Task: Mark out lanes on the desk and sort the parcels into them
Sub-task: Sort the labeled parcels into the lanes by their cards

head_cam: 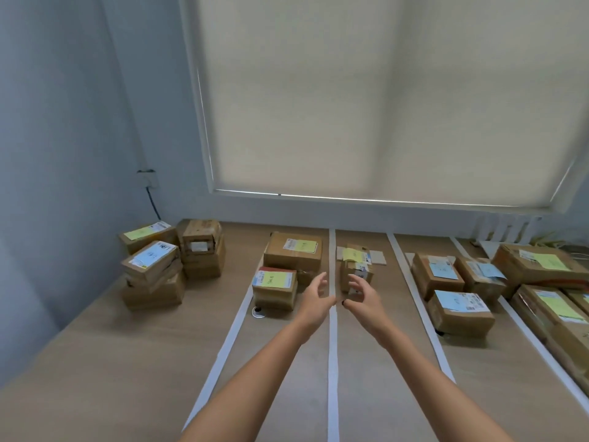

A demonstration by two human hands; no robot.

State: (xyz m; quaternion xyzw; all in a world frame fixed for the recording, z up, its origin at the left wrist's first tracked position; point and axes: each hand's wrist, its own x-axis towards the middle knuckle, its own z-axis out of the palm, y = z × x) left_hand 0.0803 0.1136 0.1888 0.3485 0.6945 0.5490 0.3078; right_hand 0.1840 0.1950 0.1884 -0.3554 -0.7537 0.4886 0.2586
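Both your arms reach forward over the desk (95,362), palms turned inward and facing each other. Your left hand (314,301) and right hand (363,298) have fingers spread and loose, holding nothing, either side of the middle tape strip (332,362). The right hand sits just short of the small parcel (355,269), which stands in the lane right of that strip; contact is not clear.

The near half of every lane is bare wood, with free room around your forearms. The desk's left edge runs diagonally at the near left.

Four white tape strips show. Two parcels lie in the lane left of the middle strip, four stand unsorted at the far left (165,260), and at least five lie in the right lanes.
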